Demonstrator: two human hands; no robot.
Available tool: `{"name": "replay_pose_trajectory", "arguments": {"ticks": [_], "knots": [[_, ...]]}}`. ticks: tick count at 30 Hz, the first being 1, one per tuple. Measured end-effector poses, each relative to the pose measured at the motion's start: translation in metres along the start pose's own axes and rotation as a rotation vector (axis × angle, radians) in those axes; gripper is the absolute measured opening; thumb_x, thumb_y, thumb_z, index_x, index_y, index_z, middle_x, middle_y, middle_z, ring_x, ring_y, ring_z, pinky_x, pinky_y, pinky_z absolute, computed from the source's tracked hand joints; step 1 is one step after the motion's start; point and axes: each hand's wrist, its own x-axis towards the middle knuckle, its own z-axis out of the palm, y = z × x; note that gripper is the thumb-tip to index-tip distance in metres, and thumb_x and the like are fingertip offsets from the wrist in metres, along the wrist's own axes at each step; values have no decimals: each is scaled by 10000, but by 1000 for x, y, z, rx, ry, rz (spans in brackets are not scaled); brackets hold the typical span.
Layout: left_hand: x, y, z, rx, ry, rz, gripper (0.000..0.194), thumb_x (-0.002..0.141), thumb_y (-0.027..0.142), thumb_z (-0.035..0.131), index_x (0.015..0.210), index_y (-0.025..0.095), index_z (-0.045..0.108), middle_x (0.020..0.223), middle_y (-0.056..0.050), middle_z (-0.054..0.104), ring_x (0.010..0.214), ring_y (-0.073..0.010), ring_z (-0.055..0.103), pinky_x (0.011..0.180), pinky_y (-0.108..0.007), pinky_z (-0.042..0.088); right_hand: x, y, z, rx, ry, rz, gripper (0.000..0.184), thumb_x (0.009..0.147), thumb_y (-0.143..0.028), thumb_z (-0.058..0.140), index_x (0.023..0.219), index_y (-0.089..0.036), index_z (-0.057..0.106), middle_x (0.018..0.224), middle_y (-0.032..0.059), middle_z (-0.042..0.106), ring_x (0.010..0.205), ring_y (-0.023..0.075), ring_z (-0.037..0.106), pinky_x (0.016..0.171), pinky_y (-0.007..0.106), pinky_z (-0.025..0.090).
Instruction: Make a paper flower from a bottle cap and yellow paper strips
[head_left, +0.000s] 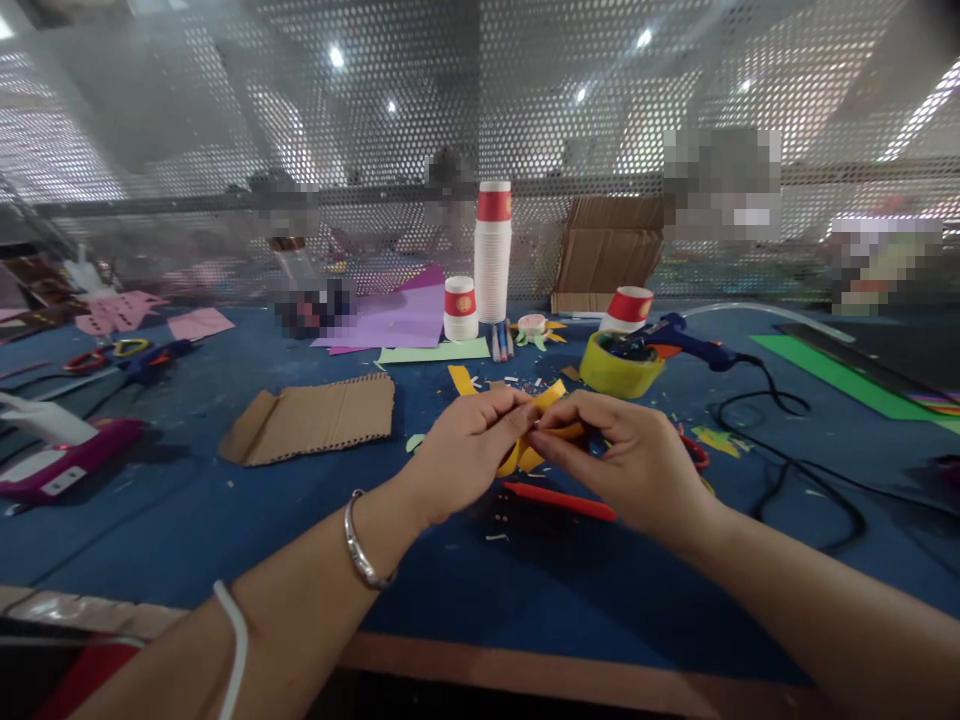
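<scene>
Both hands meet over the middle of the table, with a yellow-orange paper strip shape between them. My left hand pinches it between thumb and forefinger. My right hand grips it from the other side, fingertips nearly touching those of the left. Strips of the paper stick out above and below the fingers; the part inside the grip is hidden. Beneath the hands lies a red pen-like stick. Small paper scraps are scattered around. Partly behind my right hand is a red loop, perhaps a scissors handle.
A blue glue gun rests on a roll of yellow tape, its black cord trailing right. Paper cups stand stacked at the back. Cardboard lies left, near a purple power strip. Coloured paper is behind.
</scene>
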Motion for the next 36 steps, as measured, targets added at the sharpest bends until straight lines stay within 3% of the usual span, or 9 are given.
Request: {"name": "replay_pose_trajectory", "arguments": {"ticks": [4, 7, 10, 13, 19, 23, 29, 33, 36], "knots": [[-1, 2, 0, -46, -53, -22, 360, 975, 443, 529, 800, 153, 651, 708, -6, 601, 614, -93, 463, 572, -235, 336, 1, 1, 0, 123, 13, 99, 106, 904, -294, 687, 828, -220, 684, 746, -2, 705, 666, 153, 654, 620, 282, 514], [-1, 3, 1, -154, -97, -36, 357, 983, 396, 510, 776, 151, 667, 718, -34, 668, 693, -115, 582, 649, -230, 414, 3, -1, -1, 73, 61, 73, 139, 894, -295, 696, 778, -221, 673, 736, 11, 655, 686, 164, 626, 627, 300, 506], [-1, 3, 1, -205, -101, -77, 342, 981, 403, 519, 811, 155, 684, 706, -40, 698, 667, -114, 600, 599, -216, 405, 4, -2, -1, 17, 142, 39, 153, 852, -312, 739, 747, -216, 683, 902, 64, 629, 888, 209, 627, 679, 312, 511], [-2, 4, 0, -218, -111, -92, 338, 990, 404, 511, 838, 154, 681, 703, -38, 706, 607, -97, 571, 539, -208, 362, 4, -1, -1, 147, 152, 97, 168, 826, -344, 765, 766, -213, 678, 1074, 92, 613, 1000, 224, 627, 708, 311, 531], [-3, 6, -2, -183, -164, -72, 351, 1003, 423, 492, 874, 157, 681, 694, -23, 700, 531, -72, 496, 488, -201, 338, 3, -2, -1, 443, 67, 254, 280, 787, -397, 817, 838, -219, 607, 776, -8, 619, 702, 147, 616, 655, 292, 519], [-5, 10, -1, -80, -167, -48, 395, 1002, 480, 468, 900, 158, 672, 758, -39, 701, 547, -81, 521, 484, -209, 375, 4, -1, -2, 407, 104, 235, 301, 775, -391, 830, 849, -216, 597, 757, -20, 602, 686, 133, 577, 627, 272, 479], [-12, 8, 1, 248, -46, 111, 287, 893, 417, 679, 1056, 185, 640, 796, -21, 674, 663, -124, 581, 584, -249, 447, 6, 4, -4, 312, 118, 194, 257, 815, -360, 781, 852, -219, 569, 781, -18, 567, 687, 134, 555, 603, 278, 457], [-12, 4, 0, 181, -53, 123, 152, 947, 323, 589, 976, 183, 641, 916, -66, 737, 813, -158, 684, 726, -276, 533, 7, 3, -4, 344, 108, 165, 264, 808, -337, 782, 901, -224, 563, 772, -26, 565, 673, 131, 543, 602, 273, 467], [-10, 4, 0, 64, -53, 60, 155, 943, 331, 601, 946, 178, 624, 879, -60, 735, 747, -145, 698, 703, -272, 559, 8, 1, -4, 396, 105, 188, 286, 794, -359, 804, 925, -219, 592, 760, -27, 580, 674, 128, 550, 611, 260, 480]]}}
